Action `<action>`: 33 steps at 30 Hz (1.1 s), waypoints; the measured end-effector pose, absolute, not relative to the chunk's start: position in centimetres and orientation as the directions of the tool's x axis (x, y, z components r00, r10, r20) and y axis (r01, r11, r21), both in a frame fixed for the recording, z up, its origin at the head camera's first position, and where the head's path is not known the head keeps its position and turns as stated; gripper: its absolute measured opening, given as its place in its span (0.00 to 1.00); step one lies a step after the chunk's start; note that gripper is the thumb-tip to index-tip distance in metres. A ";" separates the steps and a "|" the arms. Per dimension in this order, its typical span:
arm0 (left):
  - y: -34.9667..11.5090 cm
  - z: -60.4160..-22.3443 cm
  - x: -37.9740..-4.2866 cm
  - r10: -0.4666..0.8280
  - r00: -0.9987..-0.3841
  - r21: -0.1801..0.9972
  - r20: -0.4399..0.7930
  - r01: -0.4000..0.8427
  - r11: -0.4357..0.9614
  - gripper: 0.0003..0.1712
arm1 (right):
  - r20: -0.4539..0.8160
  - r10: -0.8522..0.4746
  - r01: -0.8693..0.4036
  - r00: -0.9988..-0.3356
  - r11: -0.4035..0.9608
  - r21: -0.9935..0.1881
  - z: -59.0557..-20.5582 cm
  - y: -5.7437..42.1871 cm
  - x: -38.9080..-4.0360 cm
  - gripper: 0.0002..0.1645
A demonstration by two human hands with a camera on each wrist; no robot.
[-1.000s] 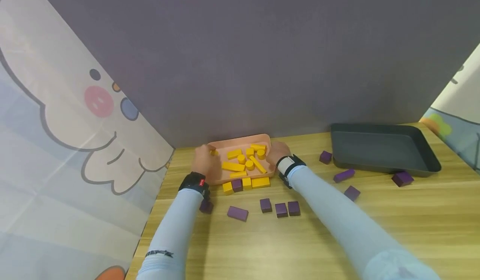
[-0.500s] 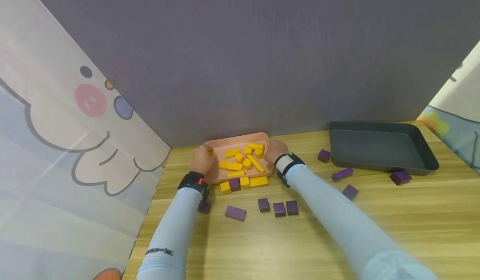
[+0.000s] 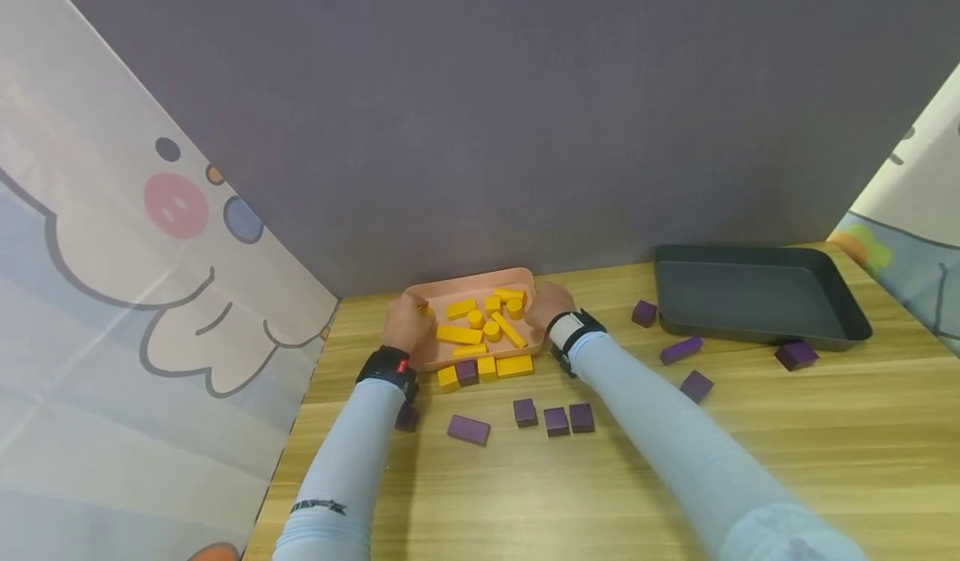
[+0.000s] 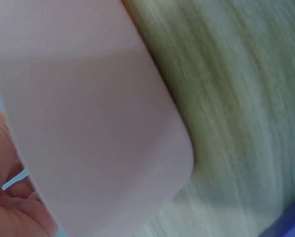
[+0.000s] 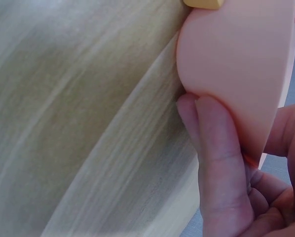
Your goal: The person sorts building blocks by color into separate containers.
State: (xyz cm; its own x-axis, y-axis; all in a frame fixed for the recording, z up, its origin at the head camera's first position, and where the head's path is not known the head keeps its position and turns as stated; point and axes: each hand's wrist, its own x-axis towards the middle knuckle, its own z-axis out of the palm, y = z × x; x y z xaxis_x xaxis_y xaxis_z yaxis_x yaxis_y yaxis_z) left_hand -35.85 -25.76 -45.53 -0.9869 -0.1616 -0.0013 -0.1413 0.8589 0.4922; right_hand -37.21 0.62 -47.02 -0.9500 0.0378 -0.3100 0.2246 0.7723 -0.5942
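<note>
A pink tray [image 3: 487, 279] with several yellow wooden blocks in it stands against the grey back panel. My left hand [image 3: 405, 324] holds its left end, fingers curled over the rim. In the left wrist view the tray's outer wall [image 4: 98, 123] hides much of that hand. My right hand [image 3: 549, 306] grips the opposite end. The right wrist view shows its fingers [image 5: 219, 143] along the outside wall and part of the hand over the rim. One yellow cylinder [image 3: 424, 311] lies beside the left fingers.
Several yellow blocks and a purple cube [image 3: 467, 372] line the tray's front side. Purple blocks, including a flat one [image 3: 468, 429], lie scattered nearer the person. A dark grey tray [image 3: 761, 294] stands at the right, with purple pieces [image 3: 797, 355] around it.
The head view has shifted slightly. Both hands stay at the ends of the pink tray, and the blocks keep their places.
</note>
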 end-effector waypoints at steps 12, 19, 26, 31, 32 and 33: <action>-26.2 -45.2 -35.2 -0.143 -0.990 0.473 0.014 -0.119 0.873 0.21 | -0.305 0.038 0.220 -0.952 0.778 -0.588 -46.7 0.5 -36.9 0.15; -26.1 -44.2 -33.7 -0.094 -0.988 0.448 0.121 -0.030 0.893 0.22 | -0.306 0.039 0.217 -0.951 0.790 -0.574 -46.8 0.7 -36.8 0.17; -25.1 -42.7 -30.5 -0.043 -0.976 0.392 0.213 0.045 0.919 0.26 | -0.300 0.023 0.201 -0.954 0.790 -0.580 -46.7 0.9 -36.4 0.11; -23.8 -42.6 -27.1 0.068 -0.960 0.345 0.271 0.163 0.924 0.37 | -0.295 0.021 0.202 -0.955 0.775 -0.598 -46.4 1.1 -36.2 0.09; -23.5 -42.7 -26.4 0.095 -0.958 0.337 0.272 0.188 0.923 0.39 | -0.297 0.021 0.205 -0.955 0.771 -0.603 -46.3 1.1 -36.1 0.10; -23.2 -42.9 -25.7 0.124 -0.954 0.320 0.275 0.212 0.923 0.40 | -0.300 0.020 0.208 -0.954 0.767 -0.608 -46.3 1.1 -36.2 0.11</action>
